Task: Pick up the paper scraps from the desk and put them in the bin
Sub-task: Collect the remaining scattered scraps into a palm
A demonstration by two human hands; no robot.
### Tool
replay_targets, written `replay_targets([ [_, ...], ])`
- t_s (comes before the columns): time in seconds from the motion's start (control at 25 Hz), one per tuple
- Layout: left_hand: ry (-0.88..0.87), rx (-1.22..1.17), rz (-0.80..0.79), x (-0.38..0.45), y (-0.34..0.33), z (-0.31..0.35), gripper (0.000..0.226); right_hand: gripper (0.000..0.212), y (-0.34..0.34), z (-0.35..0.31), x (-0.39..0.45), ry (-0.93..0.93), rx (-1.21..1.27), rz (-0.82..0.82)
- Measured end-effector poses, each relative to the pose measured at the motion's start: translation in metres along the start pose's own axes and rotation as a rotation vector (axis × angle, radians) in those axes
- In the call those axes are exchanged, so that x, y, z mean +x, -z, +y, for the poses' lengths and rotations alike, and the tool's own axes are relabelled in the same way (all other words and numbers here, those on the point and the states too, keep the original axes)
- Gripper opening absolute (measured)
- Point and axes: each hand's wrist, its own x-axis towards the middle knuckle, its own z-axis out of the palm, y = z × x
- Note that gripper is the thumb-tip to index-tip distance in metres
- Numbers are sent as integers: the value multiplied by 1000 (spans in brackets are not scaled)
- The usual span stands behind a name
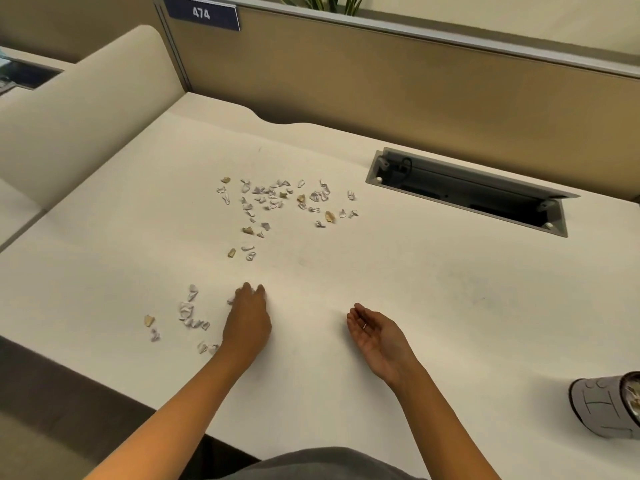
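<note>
Pinching a paper scrap [255,290], left hand [247,320] works; right hand [375,332] cupped open; sign [201,13] reads 474.

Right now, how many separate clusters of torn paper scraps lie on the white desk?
2: a large far cluster of white and tan paper scraps, and a smaller near cluster beside the left hand, which may hide some.

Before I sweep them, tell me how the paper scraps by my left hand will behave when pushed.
The paper scraps look crumpled and tiny, so probably very light and apt to scatter rather than slide together. Their curled edges suggest they will crush softly under the left hand. On the smooth desk they may skid easily.
</note>
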Motion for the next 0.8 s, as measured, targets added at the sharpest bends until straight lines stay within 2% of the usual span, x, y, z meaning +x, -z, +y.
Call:
replay_targets([
  [0.08,-42,53,15,-4,-1,5,24,17,-1,5,0,-9,-20,-7],
  [0.16,-74,95,15,-5,-1,8,17,17,-1,10,0,-20,-32,-16],
  [0.4,-101,-66,-28,-6,5,37,19,17,-3,20,0,-31,-62,-45],
  [0.6,-270,-298,-82,-31,9,89,16,19,-11,21,1,-62,-82,-106],
  [0.8,-362,-332,-126,-55,0,121,21,21,-21,21,-2,-143,59,-148],
])
